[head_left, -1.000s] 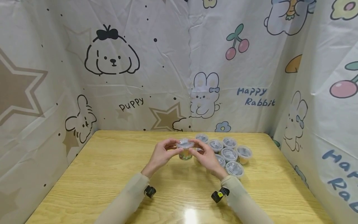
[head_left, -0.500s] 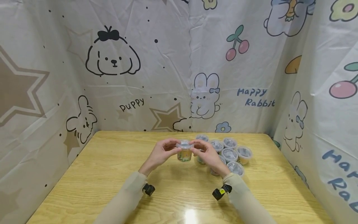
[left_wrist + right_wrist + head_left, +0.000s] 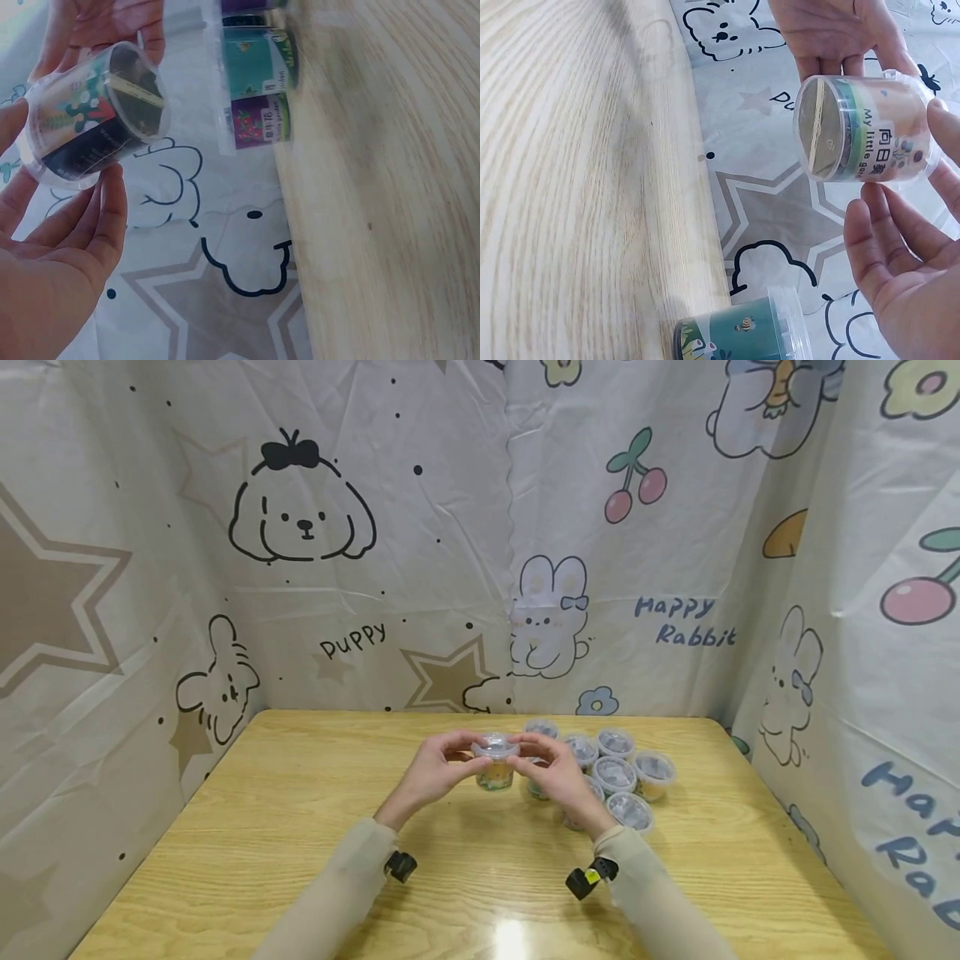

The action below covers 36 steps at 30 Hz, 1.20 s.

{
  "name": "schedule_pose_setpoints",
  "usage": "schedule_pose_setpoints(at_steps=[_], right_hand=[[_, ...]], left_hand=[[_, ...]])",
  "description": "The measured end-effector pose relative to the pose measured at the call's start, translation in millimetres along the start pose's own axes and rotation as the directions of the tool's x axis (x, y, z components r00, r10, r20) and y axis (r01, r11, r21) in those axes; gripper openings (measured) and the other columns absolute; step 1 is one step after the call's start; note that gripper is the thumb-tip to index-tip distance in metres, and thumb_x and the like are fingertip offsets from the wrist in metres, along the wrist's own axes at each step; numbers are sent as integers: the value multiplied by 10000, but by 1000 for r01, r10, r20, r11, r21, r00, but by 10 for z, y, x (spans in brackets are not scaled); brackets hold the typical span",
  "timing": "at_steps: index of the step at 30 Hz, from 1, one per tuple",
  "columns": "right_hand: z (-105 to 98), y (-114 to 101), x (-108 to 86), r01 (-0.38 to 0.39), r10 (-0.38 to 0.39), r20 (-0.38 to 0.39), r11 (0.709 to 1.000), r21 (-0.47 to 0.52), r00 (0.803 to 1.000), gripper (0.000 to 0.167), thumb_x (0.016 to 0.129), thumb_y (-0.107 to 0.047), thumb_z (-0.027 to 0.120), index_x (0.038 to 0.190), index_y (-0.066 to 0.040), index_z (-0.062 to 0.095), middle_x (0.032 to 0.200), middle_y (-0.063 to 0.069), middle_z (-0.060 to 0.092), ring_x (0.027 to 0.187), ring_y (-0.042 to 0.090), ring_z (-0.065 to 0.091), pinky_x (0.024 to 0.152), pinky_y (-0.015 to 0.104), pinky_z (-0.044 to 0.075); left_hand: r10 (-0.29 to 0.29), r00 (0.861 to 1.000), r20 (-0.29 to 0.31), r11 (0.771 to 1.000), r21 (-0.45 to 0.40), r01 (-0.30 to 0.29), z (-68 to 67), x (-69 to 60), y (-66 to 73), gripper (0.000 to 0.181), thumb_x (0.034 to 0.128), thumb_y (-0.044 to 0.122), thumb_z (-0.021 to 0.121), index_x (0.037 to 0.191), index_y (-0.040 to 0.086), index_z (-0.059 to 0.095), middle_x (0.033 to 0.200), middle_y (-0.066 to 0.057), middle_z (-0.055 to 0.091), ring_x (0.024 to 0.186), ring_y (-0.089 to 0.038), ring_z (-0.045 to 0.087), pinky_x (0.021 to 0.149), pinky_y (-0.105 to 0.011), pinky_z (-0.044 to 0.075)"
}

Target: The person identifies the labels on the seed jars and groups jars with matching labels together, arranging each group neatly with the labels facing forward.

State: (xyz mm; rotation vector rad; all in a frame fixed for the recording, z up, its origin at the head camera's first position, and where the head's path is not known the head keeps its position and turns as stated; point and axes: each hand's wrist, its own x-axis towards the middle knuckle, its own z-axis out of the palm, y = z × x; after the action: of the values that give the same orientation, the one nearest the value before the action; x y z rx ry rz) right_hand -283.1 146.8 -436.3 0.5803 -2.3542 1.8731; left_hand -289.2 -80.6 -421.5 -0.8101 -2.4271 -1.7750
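Both hands hold a clear lidded plastic cup (image 3: pixel 494 775) up above the table. My left hand (image 3: pixel 435 768) pinches the lid's rim from the left, and my right hand (image 3: pixel 553 772) pinches it from the right. In the right wrist view the cup (image 3: pixel 881 127) shows an orange label printed "My little gar…" with Chinese characters. A pale strip and dark contents show through its base in the left wrist view (image 3: pixel 139 94). To the right, several similar lidded cups (image 3: pixel 615 774) stand grouped; my right hand and forearm partly cover some of them.
A light wood-grain table (image 3: pixel 315 827) lies beneath, its far edge meeting a printed cloth backdrop (image 3: pixel 442 568) that also hangs at both sides. In the left wrist view, a teal cup (image 3: pixel 255 64) and a purple cup (image 3: pixel 261 124) stand side by side.
The held cup has tilted slightly, so more of its printed side shows than a second ago. Both hands have shifted only a little and keep their hold; the grouped cups have not moved.
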Motion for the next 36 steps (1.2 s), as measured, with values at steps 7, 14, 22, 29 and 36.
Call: schedule_pose_setpoints(at_steps=[7,14,22,29,36], right_hand=[[-19,1,0,11,-14,43,997,71,999,385,919,-137,694,1280,-36,608,1278,185,604,1094,154,607,880,351,551],[-56,47,17,26,-38,131,996,90,991,405,953,-176,654,1339,-78,575,1355,153,567,1140,187,601,856,396,560],[-44,30,3,19,-36,174,995,96,984,405,961,-187,644,1346,-83,570,1344,176,574,1197,294,588,904,374,551],[14,1,-20,-3,2,63,1000,11,998,317,927,-157,687,1209,-29,620,1266,188,630,1181,312,595,944,341,511],[56,-50,-36,-25,24,-12,996,-85,1000,279,929,-172,687,1177,-56,633,1249,155,644,1167,294,607,941,385,519]], left_hand=[[-17,1000,8,998,-62,18,-43,-14,-25,242,862,226,772,1032,112,642,1153,-85,690,986,-279,672,837,-328,564],[-35,997,63,987,-154,45,-104,-23,-65,263,863,202,768,1032,63,622,1158,-124,675,1012,-318,659,845,-333,564],[-30,996,79,986,-162,42,-117,-27,-87,254,881,184,748,1066,57,629,1164,-136,664,1062,-347,649,878,-368,560],[-6,999,53,992,-123,13,-105,-36,-71,281,907,167,716,1157,50,661,1195,-160,663,1086,-313,660,900,-384,556],[16,1000,19,997,-76,-14,-75,-22,-102,309,907,185,716,1179,47,668,1191,-161,677,1074,-292,675,878,-329,565]])
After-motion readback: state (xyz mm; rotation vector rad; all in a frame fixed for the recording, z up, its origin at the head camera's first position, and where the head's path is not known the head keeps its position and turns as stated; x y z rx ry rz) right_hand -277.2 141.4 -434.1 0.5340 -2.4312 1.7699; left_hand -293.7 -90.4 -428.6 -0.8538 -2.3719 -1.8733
